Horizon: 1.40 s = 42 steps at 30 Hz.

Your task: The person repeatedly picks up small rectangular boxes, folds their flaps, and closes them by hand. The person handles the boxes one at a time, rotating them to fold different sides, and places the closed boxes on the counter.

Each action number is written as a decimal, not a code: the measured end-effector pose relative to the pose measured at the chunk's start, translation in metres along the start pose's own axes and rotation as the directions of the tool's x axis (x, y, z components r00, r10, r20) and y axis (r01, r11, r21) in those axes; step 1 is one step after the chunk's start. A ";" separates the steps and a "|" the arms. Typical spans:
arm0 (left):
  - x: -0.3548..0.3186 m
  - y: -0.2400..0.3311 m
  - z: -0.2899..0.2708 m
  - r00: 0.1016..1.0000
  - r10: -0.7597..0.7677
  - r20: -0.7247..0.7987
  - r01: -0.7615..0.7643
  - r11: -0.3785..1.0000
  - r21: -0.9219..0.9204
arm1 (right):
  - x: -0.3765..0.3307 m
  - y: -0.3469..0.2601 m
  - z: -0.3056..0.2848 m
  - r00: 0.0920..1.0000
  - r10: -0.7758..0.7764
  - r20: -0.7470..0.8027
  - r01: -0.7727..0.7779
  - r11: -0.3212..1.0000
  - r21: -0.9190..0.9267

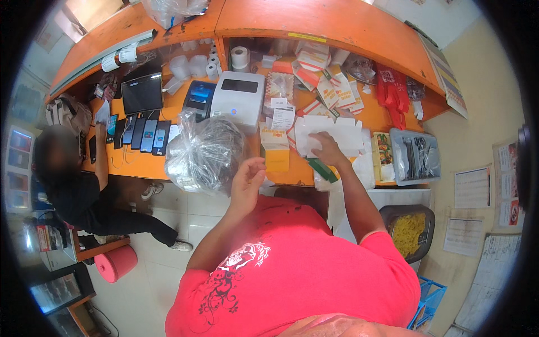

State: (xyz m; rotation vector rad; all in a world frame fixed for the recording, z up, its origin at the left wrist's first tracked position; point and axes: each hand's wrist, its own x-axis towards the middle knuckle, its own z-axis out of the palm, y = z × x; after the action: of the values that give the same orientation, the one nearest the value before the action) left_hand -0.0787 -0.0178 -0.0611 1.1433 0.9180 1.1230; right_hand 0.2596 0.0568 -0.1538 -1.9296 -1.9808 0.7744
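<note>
My left hand (247, 181) is raised at the counter's front edge, its fingers loosely bent and apart with nothing in them. Right beside it are a clear plastic bag (205, 151) with contents I cannot make out and a small yellow box (276, 158). My right hand (328, 149) reaches over an unfolded white carton (309, 127), fingers stretched out and touching its inner face. A green and orange flap (323, 169) sticks out below the carton, near my right wrist. A paper slip (283, 117) rests above the yellow box.
Printed cartons (337, 90) are piled at the back right. A grey tray (414, 157) of dark cutlery stands to the right, and a bin of yellow food (408, 233) below it. Printers (238, 98) and several phones (149, 136) line the counter. Another person (67, 174) is at the left.
</note>
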 end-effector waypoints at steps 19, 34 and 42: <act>0.012 0.010 0.012 0.978 -0.045 0.203 0.022 0.993 0.113 | 0.017 0.080 -0.001 0.997 -0.076 0.023 0.066 0.955 0.290; 0.026 0.046 0.031 0.942 0.276 0.192 -0.336 0.752 0.567 | -0.110 -0.160 -0.116 0.956 -0.277 -0.097 0.294 0.888 0.354; -0.011 0.033 0.038 0.906 0.038 0.421 -0.242 0.863 0.444 | -0.131 -0.151 -0.043 0.996 0.022 -0.085 0.028 0.836 0.548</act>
State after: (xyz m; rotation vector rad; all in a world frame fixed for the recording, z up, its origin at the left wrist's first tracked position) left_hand -0.0511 -0.0346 -0.0211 1.8110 0.8174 0.7342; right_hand 0.1664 -0.0598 -0.0136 -1.5783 -1.4839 1.0938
